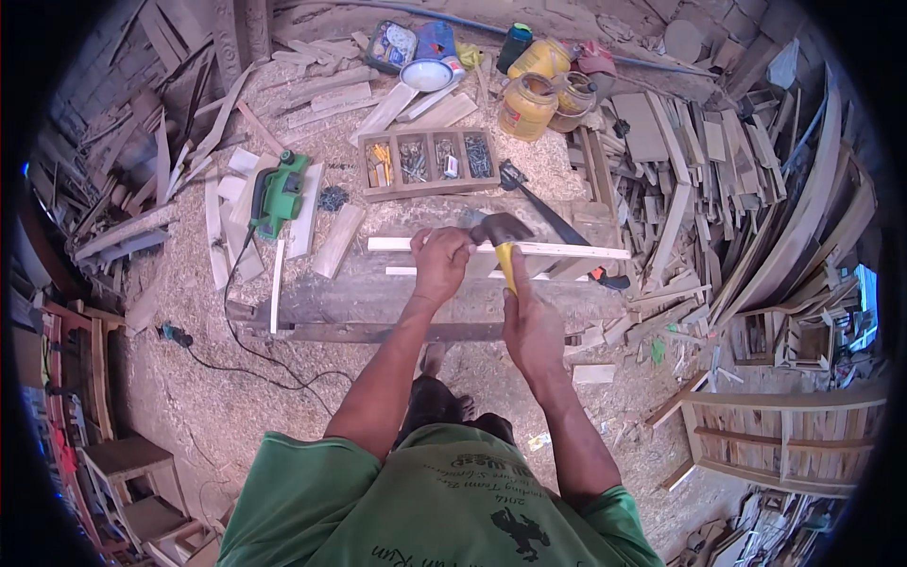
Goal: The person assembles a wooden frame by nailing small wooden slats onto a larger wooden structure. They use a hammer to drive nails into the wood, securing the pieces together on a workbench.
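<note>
My left hand [440, 263] is closed in a pinch over a long pale wood strip [581, 251]. Whatever its fingertips pinch is too small or hidden to make out. In my right hand [534, 331] is a claw hammer [506, 257], gripped by its yellow handle. Its dark head is at the strip, right beside my left fingertips. Below the long strip, short crosspieces and a second pale strip [401, 271] show in part. All this wood lies on a thick, worn workbench [331, 300].
Beyond my hands sits a divided wooden box [430, 189] of nails and screws. A green power planer [282, 196] with a black cord lies left. Yellow tubs [527, 106] and a white bowl [426, 75] stand farther back. Scrap wood [704, 156] is piled right; a slatted wooden frame [784, 425] lies lower right.
</note>
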A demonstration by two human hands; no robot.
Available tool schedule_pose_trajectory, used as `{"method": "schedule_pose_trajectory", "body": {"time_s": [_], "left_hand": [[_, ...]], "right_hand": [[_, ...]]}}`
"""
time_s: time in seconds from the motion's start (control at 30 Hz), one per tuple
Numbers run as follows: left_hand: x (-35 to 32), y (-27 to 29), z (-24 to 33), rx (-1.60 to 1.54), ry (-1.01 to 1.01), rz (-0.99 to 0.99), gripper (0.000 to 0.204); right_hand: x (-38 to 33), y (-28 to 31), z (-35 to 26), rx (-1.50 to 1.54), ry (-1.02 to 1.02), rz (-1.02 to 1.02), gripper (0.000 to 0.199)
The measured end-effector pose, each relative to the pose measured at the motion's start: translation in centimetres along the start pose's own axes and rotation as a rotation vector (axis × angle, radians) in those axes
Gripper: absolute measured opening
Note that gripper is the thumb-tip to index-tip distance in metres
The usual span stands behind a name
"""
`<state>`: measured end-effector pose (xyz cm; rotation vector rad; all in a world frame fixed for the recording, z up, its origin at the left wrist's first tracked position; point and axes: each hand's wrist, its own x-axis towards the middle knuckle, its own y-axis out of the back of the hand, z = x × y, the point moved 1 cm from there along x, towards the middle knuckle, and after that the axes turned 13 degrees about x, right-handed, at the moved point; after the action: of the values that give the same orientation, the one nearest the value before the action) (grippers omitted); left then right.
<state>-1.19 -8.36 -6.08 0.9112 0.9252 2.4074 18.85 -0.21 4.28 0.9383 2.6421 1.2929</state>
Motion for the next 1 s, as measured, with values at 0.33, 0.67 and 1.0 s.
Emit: {"method": "schedule_pose_trajectory", "body": {"time_s": [0.33, 0.67, 1.0], "left_hand": [[4.6, 3.6, 0.0, 0.257, -0.012, -0.542, 0.032], [2.6, 2.9, -1.2, 0.22, -0.029, -0.409, 0.034], [2.4, 2.6, -0.4, 0.253, -0.016, -0.396, 0.028]], "right_hand": [[-1.6, -1.6, 4.5, 0.044, -0.089, 0.03, 0.076], [0.7, 10.6, -8.8, 0.291, 0.458, 0.365, 0.073], [-1.2, -0.2, 1.6, 0.095, -0.003, -0.028, 0.073]]}}
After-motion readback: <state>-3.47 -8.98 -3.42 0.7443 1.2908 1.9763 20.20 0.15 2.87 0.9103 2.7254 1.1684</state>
